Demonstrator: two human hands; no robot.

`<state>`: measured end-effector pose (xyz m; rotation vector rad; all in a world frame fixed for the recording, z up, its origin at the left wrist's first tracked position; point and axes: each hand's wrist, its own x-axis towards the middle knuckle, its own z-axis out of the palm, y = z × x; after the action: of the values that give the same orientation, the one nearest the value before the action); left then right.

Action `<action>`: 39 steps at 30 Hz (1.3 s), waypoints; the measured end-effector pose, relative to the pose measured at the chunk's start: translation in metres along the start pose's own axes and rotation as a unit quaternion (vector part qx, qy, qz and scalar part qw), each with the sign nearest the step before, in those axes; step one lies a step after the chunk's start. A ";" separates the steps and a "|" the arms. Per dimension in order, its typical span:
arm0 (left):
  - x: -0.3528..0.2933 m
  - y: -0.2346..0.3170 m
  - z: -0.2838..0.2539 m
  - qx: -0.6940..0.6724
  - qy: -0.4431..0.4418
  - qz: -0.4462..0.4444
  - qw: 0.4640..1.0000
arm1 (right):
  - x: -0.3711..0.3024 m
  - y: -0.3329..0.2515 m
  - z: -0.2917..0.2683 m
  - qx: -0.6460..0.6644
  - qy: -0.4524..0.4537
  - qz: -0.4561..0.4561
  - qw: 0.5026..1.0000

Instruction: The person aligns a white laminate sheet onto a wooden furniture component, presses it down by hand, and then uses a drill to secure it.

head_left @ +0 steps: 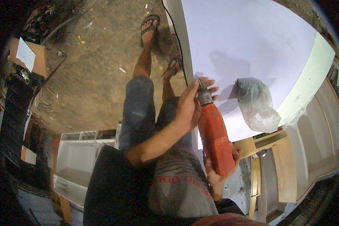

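Head view, right grip (215, 180): wrapped around the orange drill (216, 135)
Left grip (190, 101): curled about its chuck (205, 97)
White surface (252, 41): plastic bag (257, 103) near the drill

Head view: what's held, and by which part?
Orange-red drill: right grip at its rear end, left grip around its chuck end.

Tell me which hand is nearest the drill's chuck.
The left hand, at the metal chuck; the right hand holds the rear of the orange drill body.
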<state>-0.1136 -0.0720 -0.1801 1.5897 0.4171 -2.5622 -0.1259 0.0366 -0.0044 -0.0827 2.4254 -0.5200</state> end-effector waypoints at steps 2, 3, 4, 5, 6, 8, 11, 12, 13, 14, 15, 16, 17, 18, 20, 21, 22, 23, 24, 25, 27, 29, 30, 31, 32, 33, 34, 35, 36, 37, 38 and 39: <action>-0.009 0.002 0.005 -0.035 -0.029 -0.033 0.998 | 0.004 -0.008 -0.002 0.010 -0.013 0.018 1.000; -0.016 0.004 0.012 -0.043 -0.056 -0.055 0.996 | 0.006 -0.011 -0.002 0.015 -0.017 0.028 0.999; -0.019 0.006 0.017 -0.050 -0.082 -0.076 0.992 | 0.007 -0.013 -0.002 0.042 -0.011 0.055 0.998; -0.017 0.005 0.018 -0.031 -0.076 -0.078 0.994 | 0.006 -0.015 -0.003 0.068 -0.007 0.082 0.994; -0.015 0.002 0.019 -0.012 -0.070 -0.079 0.994 | 0.005 -0.016 -0.004 0.094 -0.002 0.110 0.990; -0.015 0.004 0.024 -0.007 -0.048 -0.088 0.995 | 0.004 -0.013 -0.009 0.014 -0.017 0.062 0.998; -0.015 0.009 0.029 0.010 -0.034 -0.088 0.996 | 0.007 -0.013 -0.013 -0.011 -0.032 0.074 0.997; -0.014 0.009 0.029 0.009 -0.032 -0.092 0.995 | 0.007 -0.014 -0.014 -0.004 -0.034 0.093 0.995; -0.013 0.008 0.028 0.009 -0.030 -0.095 0.995 | 0.008 -0.013 -0.016 -0.027 -0.041 0.070 0.996; -0.012 0.008 0.027 0.008 -0.026 -0.099 0.995 | 0.009 -0.010 -0.018 -0.049 -0.050 0.048 0.996; -0.012 0.009 0.028 0.010 -0.019 -0.103 0.994 | 0.010 -0.013 -0.018 -0.046 -0.046 0.044 0.997; -0.011 0.010 0.029 0.012 -0.012 -0.107 0.994 | 0.011 -0.014 -0.017 -0.043 -0.042 0.039 0.997; -0.010 0.011 0.030 0.016 -0.006 -0.112 0.994 | 0.014 -0.019 -0.014 -0.014 -0.023 0.053 0.998; -0.010 0.012 0.030 0.013 -0.008 -0.107 0.994 | 0.017 -0.023 -0.011 0.015 -0.004 0.066 0.998; -0.010 0.011 0.029 0.006 -0.013 -0.098 0.995 | 0.026 -0.026 -0.012 -0.018 -0.024 0.024 0.999; -0.010 0.012 0.029 0.009 -0.009 -0.097 0.995 | 0.030 -0.028 -0.012 -0.035 -0.034 0.003 0.999; -0.008 0.013 0.029 0.012 -0.005 -0.096 0.995 | 0.032 -0.031 -0.010 -0.031 -0.033 0.013 0.999; -0.006 0.014 0.030 0.016 -0.002 -0.096 0.995 | 0.035 -0.034 -0.008 -0.027 -0.029 0.023 0.999; -0.006 0.015 0.030 0.008 -0.004 -0.100 0.995 | 0.037 -0.038 -0.007 -0.023 -0.024 0.034 0.999; -0.005 0.016 0.029 0.000 -0.005 -0.104 0.995 | 0.037 -0.040 -0.007 -0.022 -0.030 0.020 0.999; -0.007 0.017 0.029 -0.015 -0.011 -0.106 0.994 | 0.038 -0.045 -0.011 -0.022 -0.046 -0.007 0.999; -0.006 0.020 0.029 -0.021 -0.026 -0.106 0.994 | 0.039 -0.054 -0.010 -0.045 -0.048 -0.020 0.998; -0.006 0.021 0.030 -0.027 -0.030 -0.110 0.993 | 0.041 -0.058 -0.009 -0.057 -0.047 -0.027 0.997; -0.005 0.021 0.030 -0.031 -0.033 -0.114 0.992 | 0.043 -0.063 -0.008 -0.058 -0.045 -0.033 0.997; -0.006 0.021 0.030 -0.037 -0.036 -0.117 0.992 | 0.045 -0.067 -0.008 -0.060 -0.044 -0.040 0.996; -0.004 0.019 0.028 -0.037 -0.034 -0.126 0.991 | 0.045 -0.070 -0.009 -0.061 -0.043 -0.046 0.996; -0.002 0.018 0.025 -0.036 -0.031 -0.135 0.990 | 0.043 -0.070 -0.006 -0.034 -0.028 -0.025 0.999; -0.002 0.020 0.026 -0.033 -0.029 -0.143 0.989 | 0.040 -0.065 -0.001 -0.005 -0.012 -0.004 1.000; -0.004 0.021 0.028 -0.024 -0.033 -0.142 0.989 | 0.037 -0.064 0.002 0.026 0.004 0.018 1.000; -0.007 0.022 0.028 -0.013 -0.037 -0.140 0.989 | 0.033 -0.067 0.004 0.033 0.011 0.016 0.999; -0.007 0.023 0.027 -0.007 -0.040 -0.141 0.989 | 0.030 -0.068 0.009 0.034 0.018 0.016 0.999; -0.005 0.024 0.025 -0.003 -0.040 -0.143 0.989 | 0.028 -0.070 0.014 0.037 0.025 0.017 0.999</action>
<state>-0.1271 -0.1020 -0.1692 1.5147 0.6893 -2.8154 -0.1446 -0.0375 -0.0040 0.0031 2.4490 -0.6010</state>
